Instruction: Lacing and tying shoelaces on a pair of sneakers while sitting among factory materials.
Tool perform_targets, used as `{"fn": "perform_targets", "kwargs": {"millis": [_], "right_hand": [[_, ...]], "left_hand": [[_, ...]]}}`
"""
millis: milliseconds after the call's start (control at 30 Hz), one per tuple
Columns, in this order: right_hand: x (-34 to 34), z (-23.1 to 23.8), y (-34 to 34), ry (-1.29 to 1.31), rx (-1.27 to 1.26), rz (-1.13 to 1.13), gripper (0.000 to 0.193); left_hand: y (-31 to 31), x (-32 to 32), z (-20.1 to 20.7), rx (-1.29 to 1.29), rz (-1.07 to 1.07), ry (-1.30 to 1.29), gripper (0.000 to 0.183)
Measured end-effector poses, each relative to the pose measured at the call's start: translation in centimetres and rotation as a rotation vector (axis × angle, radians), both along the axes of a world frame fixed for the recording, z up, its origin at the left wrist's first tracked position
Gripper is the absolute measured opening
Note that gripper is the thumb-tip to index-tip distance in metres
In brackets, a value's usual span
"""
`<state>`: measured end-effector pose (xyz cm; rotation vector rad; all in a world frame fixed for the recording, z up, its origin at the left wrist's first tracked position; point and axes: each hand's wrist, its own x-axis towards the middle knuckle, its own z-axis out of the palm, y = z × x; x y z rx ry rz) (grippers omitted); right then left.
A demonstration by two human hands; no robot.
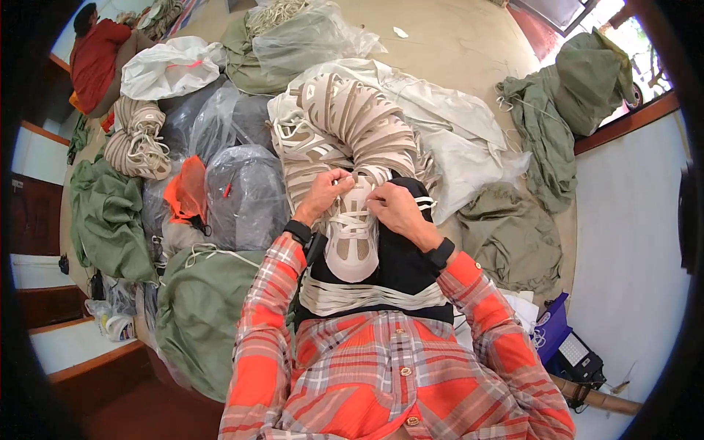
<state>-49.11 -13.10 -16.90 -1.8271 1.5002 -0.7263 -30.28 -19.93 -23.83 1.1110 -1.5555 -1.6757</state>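
A beige and white sneaker (353,253) lies on my black-clad lap, its toe toward me. White shoelace (350,221) crosses its front. My left hand (324,195) is closed at the upper left of the shoe, fingertips pinched by the tongue. On the other side, my right hand (402,214) pinches at the upper right edge by the eyelets. Both seem to grip the lace, though the fingers largely hide it. A bundle of loose white laces (378,299) stretches across my lap below the toe. Beyond my hands, a long curved row of matching sneakers (359,117) lies packed together.
Clear plastic bags (246,194) and an orange bag (188,189) lie at left, near green sacks (209,308). More sneakers (139,139) sit farther left, near a person in red (99,59). White sheeting (455,139) and green sacks (513,235) lie at right. A purple box (554,326) stands by the wall.
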Motion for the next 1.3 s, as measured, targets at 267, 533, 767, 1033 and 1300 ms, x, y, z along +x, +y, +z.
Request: {"fn": "perform_targets", "kwargs": {"millis": [267,533,767,1033,1300], "right_hand": [[0.8,-0.6,0.7,-0.034,0.093,-0.121,0.016],[1.0,-0.5,0.1,0.346,-0.225,0.153,0.008],[1.6,-0.4,-1.1,0.448,-0.332,0.362,0.01],[1.8,-1.5,-0.4,0.197,-0.21,0.234,0.011],[2.7,-2.2,0.1,0.38,-0.117,0.089,0.015]], "left_hand": [[-0.2,0.0,-0.9,-0.016,-0.011,0.01,0.023],[-0.1,0.1,-1.1,-0.03,-0.013,-0.006,0.025],[0.1,-0.2,-0.4,-0.091,-0.018,-0.05,0.023],[0.4,-0.1,-0.6,0.007,0.009,0.042,0.022],[0.2,-0.2,-0.8,-0.044,-0.003,-0.012,0.02]]}}
